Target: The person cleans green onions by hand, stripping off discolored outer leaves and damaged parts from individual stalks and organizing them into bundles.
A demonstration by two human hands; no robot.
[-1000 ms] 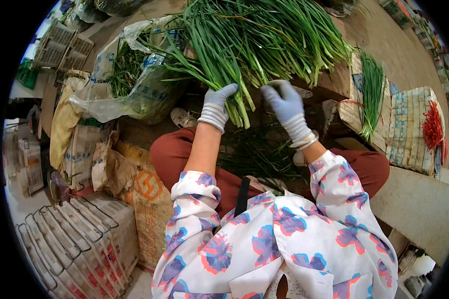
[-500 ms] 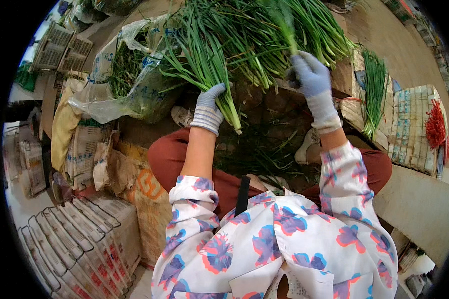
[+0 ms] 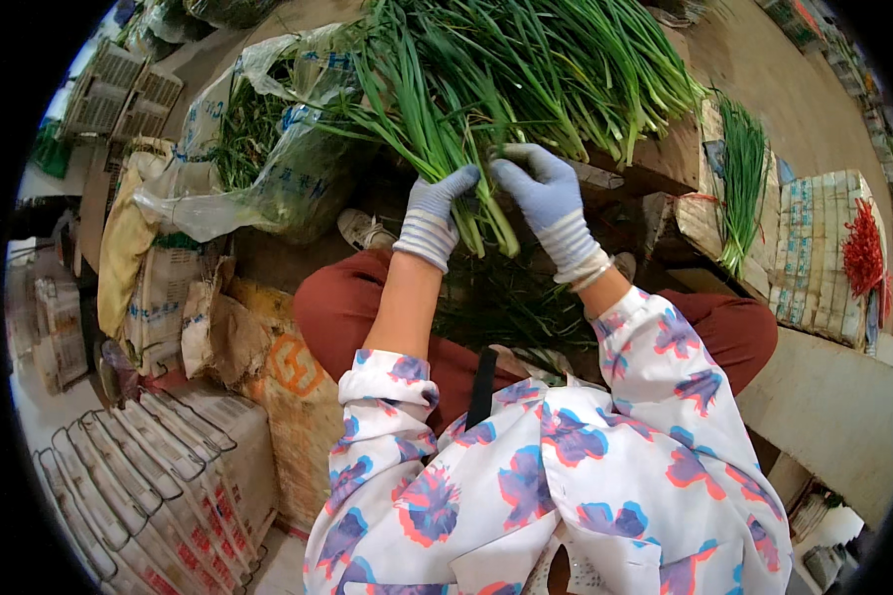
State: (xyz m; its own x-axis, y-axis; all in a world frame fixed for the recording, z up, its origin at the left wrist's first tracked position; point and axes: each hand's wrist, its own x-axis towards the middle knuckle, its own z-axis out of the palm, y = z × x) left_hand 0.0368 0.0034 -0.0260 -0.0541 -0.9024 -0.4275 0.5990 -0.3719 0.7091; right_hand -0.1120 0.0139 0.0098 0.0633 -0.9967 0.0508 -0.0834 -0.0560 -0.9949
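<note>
My left hand (image 3: 437, 206), in a pale blue-grey glove with a striped cuff, is wrapped round a bunch of garlic chives (image 3: 415, 124). The pale stalk ends point down toward me, and the long green leaves spread up and away. Close against its right side, my right hand (image 3: 544, 188), gloved alike, has thumb and fingers pinched at a leaf on the bunch's edge; the fingertips are partly blurred. Beyond both hands lies a large heap of garlic chives (image 3: 585, 79), its stalk ends over the near edge of a wooden board (image 3: 665, 149).
An open clear plastic bag (image 3: 203, 213) with loose greens stands at left. At right are a tied chive bundle (image 3: 742, 183), a stack of cartons (image 3: 824, 263) and red ties (image 3: 865, 248). Folded wire-handled boxes (image 3: 159, 486) sit lower left. Leaf scraps (image 3: 511, 307) litter the ground between my legs.
My right hand has come left and down from the heap to the bunch. The stalks it carried now appear to have joined the bunch in my left hand, which has shifted slightly right.
</note>
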